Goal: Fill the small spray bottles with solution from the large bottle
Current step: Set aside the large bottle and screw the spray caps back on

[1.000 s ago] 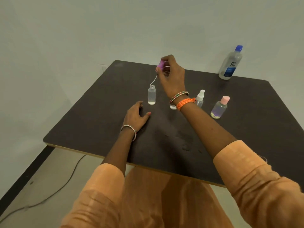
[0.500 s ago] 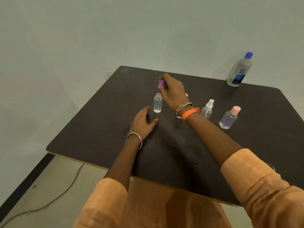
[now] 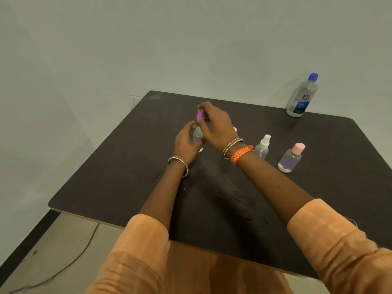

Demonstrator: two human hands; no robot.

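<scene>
A small clear bottle [image 3: 198, 135] without a cap stands near the middle of the dark table [image 3: 110, 170]. My left hand [image 3: 186, 143] curls around its left side and holds it. My right hand [image 3: 216, 126] pinches a purple spray cap [image 3: 200, 115] just above the bottle's open neck. To the right stand a small bottle with a white spray head [image 3: 263, 146] and a pink-capped bottle [image 3: 291, 158] with a little liquid. The large blue-capped bottle [image 3: 302, 96] stands at the far right corner.
A small pink-white thing [image 3: 235, 129] peeks out behind my right wrist. The wall runs close behind the table. A cable [image 3: 70, 266] lies on the floor at the lower left, below the table's front edge.
My left hand lifted off the table and closed around the open small bottle. My right hand brought the purple cap down to just above its neck.
</scene>
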